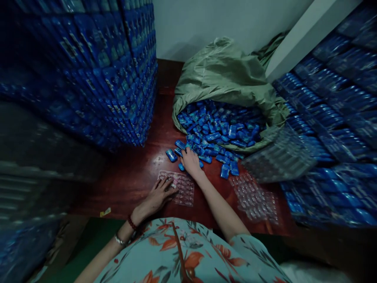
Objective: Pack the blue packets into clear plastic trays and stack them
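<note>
My left hand [159, 195] lies palm down with its fingers spread over a clear plastic blister tray [185, 190], touching its left part. The tray rests flat on the reddish table and has rows of moulded hollows. My right hand [192, 162] reaches into the near edge of a pile of small blue wrapped packets [207, 149]. Its fingers are bent and apart, with the tips among the packets; whether one is gripped is partly hidden. A loose blue packet [171, 155] lies left of that hand. Behind it, a green sack [224, 78] lies with its mouth towards me, full of blue packets.
Tall stacks of filled blue packs [118, 78] stand at the left, and more stacks [332, 137] rise at the right. Clear empty trays [279, 157] are stacked right of the sack, with another clear tray [256, 198] before them. A yellow scrap [105, 212] lies near the table's front edge.
</note>
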A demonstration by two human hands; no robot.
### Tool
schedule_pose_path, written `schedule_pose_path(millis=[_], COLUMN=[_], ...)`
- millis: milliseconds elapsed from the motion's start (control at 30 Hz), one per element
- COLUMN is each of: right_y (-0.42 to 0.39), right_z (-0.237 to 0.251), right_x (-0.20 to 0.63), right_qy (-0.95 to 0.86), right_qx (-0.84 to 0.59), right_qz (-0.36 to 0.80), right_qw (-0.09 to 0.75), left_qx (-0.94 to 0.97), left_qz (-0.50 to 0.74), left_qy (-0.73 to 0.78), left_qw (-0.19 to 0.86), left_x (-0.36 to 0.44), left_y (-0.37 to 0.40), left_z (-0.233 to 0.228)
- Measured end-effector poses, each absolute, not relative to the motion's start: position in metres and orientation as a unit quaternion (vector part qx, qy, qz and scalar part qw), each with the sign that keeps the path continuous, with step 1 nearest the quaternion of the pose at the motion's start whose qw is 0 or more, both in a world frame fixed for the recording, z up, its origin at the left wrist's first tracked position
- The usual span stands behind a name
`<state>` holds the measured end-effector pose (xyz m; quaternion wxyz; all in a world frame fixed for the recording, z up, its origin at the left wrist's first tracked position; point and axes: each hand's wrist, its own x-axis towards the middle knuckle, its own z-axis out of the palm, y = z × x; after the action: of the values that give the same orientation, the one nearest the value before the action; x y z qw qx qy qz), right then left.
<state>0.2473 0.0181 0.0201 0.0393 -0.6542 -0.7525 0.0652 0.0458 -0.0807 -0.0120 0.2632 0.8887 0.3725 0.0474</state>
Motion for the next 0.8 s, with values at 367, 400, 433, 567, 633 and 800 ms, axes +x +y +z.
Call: schedule_pose_path(millis=[367, 400, 433, 567, 633, 800], right_y=[-0.033, -0.041, -0.047, -0.056, -0.053, -0.048], right_z=[0.054, 0.055, 0.057, 0.064, 0.068, 0.070], right_x=[0.277, 0.278, 0.277, 0.265, 0.256, 0.230], right_qy=[-0.797, -0.802, -0.807, -0.834, -0.848, -0.866], right_qx=[-0.526, -0.527, -0.534, -0.533, -0.514, -0.487], right_qz=[0.252, 0.245, 0.227, 0.145, 0.124, 0.083], right_qw=[0.156, 0.133, 0.105, -0.003, -0.030, -0.083], left_qx=[0.882, 0.881, 0.881, 0.879, 0.878, 0.875], left_qz=[0.073, 0.075, 0.076, 0.069, 0.062, 0.053], left_qy=[0.374, 0.376, 0.377, 0.380, 0.380, 0.389], left_qw=[0.277, 0.276, 0.276, 0.279, 0.284, 0.283], left_x=[0.046, 0.047, 0.047, 0.048, 0.049, 0.052], left_y=[-0.082, -0.082, -0.082, -0.082, -0.081, -0.082], left_z=[-0.018, -0.018, -0.018, -0.020, -0.020, -0.020])
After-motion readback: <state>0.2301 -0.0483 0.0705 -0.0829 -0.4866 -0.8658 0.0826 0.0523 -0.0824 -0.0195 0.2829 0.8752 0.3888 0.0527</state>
